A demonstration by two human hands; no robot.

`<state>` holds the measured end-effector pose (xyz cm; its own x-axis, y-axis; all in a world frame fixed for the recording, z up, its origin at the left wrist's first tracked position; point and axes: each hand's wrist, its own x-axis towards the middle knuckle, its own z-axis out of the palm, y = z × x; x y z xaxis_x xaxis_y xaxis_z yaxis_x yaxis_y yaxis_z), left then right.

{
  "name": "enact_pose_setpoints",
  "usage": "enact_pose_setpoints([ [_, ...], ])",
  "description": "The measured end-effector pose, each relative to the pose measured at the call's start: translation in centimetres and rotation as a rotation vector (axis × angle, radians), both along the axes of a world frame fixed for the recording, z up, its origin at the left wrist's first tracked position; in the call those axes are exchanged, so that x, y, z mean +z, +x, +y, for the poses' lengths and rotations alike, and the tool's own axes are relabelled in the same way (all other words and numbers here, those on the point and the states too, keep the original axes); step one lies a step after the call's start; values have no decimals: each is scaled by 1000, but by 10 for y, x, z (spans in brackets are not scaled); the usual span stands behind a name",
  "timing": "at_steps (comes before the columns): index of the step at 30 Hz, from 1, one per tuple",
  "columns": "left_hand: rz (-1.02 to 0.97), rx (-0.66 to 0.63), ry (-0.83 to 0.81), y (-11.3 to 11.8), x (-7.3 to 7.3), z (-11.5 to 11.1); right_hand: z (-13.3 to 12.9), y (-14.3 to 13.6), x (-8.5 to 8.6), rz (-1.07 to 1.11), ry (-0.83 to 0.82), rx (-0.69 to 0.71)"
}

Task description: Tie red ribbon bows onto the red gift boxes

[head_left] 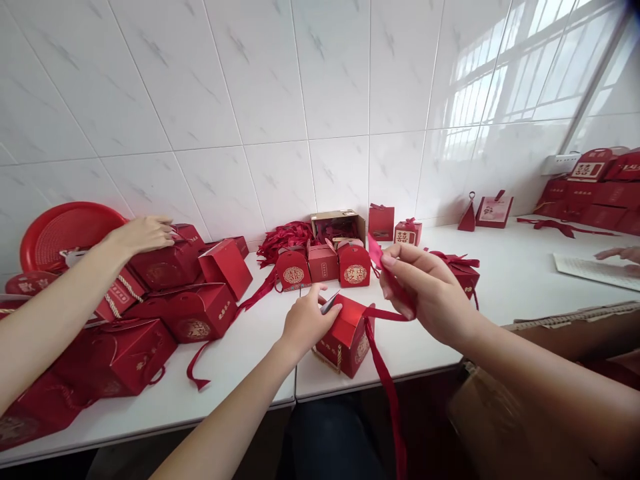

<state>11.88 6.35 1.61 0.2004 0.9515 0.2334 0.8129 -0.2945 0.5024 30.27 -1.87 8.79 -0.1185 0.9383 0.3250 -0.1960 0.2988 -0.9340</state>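
Note:
In front of me a small red gift box (pixel 345 343) with gold print and a gold twisted cord sits at the table's edge. My left hand (pixel 307 320) is closed on its top left side, thumb on the lid, with a small greyish piece showing beside the thumb. A dark red ribbon (pixel 383 373) comes out of the box's upper right side, and one length hangs below the table edge. My right hand (pixel 420 283) is raised to the right of the box, its fingers pinching the other length of ribbon, whose pinkish end sticks up past the fingertips.
Another person's hand (pixel 143 237) rests on red boxes (pixel 200 310) piled at left, near a red basket (pixel 73 233). Behind stand a ribbon heap (pixel 285 243), an open carton (pixel 337 219) and small boxes (pixel 355 263). At right, another hand (pixel 623 255) is by a white sheet (pixel 595 270).

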Motion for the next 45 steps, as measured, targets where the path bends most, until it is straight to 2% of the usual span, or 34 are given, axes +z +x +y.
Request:
enact_pose_setpoints([
  [3, -18, -8, -34, -1, 0, -3, 0, -2, 1, -199, -187, 65],
  [6, -90, -53, -78, -5, 0, -6, 5, -10, -10, -348, -298, 100],
  [11, -264, -193, -163, -10, 0, -22, 14, -23, -34, -345, -316, 128],
  [14, -367, -245, -275, -13, 1, -34, 18, -26, -42, -348, -365, 131],
  [18, -515, -291, -424, -16, 4, -44, 20, -25, -46, -403, -398, 168],
  [24, -505, -294, -410, -18, -2, -48, 20, -24, -48, -422, -391, 208],
  [28, -490, -322, -388, -20, 3, -50, 21, -25, -48, -431, -403, 185],
  [32, -660, -339, -544, -19, 15, -46, 21, -25, -48, -448, -381, 178],
  [35, -717, -368, -639, -17, 16, -40, 22, -24, -51, -495, -364, 160],
  [40, -682, -371, -545, -29, 6, -30, 21, -19, -50, -632, -328, 64],
  [42, -579, -326, -454, -39, 3, -25, 19, -16, -44, -697, -211, -21],
  [45, -424, -262, -374, -55, 1, -17, 13, -7, -33, -864, 85, -181],
])
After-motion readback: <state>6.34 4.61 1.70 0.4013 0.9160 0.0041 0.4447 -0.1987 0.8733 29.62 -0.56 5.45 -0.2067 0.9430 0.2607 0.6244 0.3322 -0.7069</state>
